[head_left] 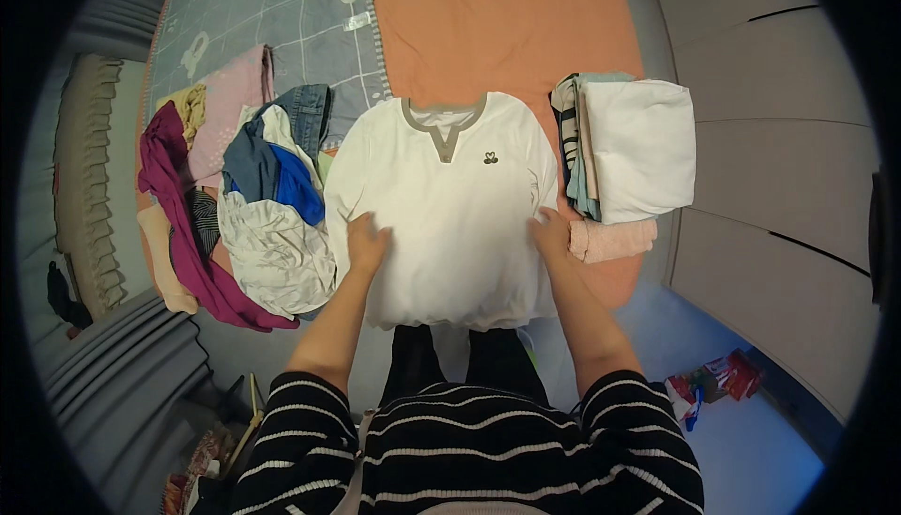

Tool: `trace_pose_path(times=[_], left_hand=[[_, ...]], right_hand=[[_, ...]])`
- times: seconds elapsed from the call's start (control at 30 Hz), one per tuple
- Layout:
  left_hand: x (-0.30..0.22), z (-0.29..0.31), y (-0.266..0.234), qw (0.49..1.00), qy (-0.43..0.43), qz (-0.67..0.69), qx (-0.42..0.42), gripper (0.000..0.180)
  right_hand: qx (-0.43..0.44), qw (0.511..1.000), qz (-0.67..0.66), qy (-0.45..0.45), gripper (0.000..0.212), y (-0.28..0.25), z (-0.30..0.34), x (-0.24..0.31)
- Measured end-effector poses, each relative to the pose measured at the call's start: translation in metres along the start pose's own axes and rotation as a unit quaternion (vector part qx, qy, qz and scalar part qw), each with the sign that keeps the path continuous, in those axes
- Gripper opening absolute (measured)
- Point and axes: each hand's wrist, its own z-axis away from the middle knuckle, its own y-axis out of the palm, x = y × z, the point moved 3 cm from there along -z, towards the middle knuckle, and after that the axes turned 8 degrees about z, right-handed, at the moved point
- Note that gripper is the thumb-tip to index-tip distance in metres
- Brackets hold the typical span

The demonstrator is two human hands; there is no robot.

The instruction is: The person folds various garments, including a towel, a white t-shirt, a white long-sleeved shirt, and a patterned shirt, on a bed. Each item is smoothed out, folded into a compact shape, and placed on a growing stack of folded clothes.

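Observation:
A white long-sleeved top point(450, 233) lies spread face up on the edge of the bed, its collar away from me and its hem toward me. It has a grey-brown notched neckline and a small dark emblem on the chest. My left hand point(368, 241) rests on the left side of the top by the sleeve, thumb and fingers apart. At the opposite side, by the other sleeve, my right hand point(549, 233) touches the fabric, its fingers also apart. Neither hand shows a clear grip on the cloth.
To the left lies a loose heap of clothes, with a magenta garment point(183, 224), a crumpled white garment point(277, 252) and denim point(308, 116). On the right stands a folded stack topped by a white piece point(643, 149), beside a folded pink cloth point(615, 241). Cabinets point(770, 177) line the right.

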Motion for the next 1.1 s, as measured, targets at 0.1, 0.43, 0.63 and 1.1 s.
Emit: trace_pose_path(times=[0.1,0.43,0.63,1.1], left_hand=[[0.005,0.029,-0.02,0.994,0.006,-0.064,-0.093,0.045],[-0.009,0.072,-0.04,0.995,0.068,-0.017,-0.07,0.044],[-0.048,0.05,0.006,0.99,0.131,-0.018,0.053,0.054],[-0.075,0.018,0.115,0.877,0.186,-0.299,0.326,0.069]], right_hand=[[-0.054,0.974,-0.037,0.218,0.041,0.012,0.024,-0.081],[-0.148,0.988,0.004,0.055,0.029,0.015,0.057,-0.046],[-0.094,0.972,-0.097,-0.192,0.021,0.049,-0.028,0.071],[-0.188,0.969,0.012,-0.158,0.006,0.103,-0.054,0.085]])
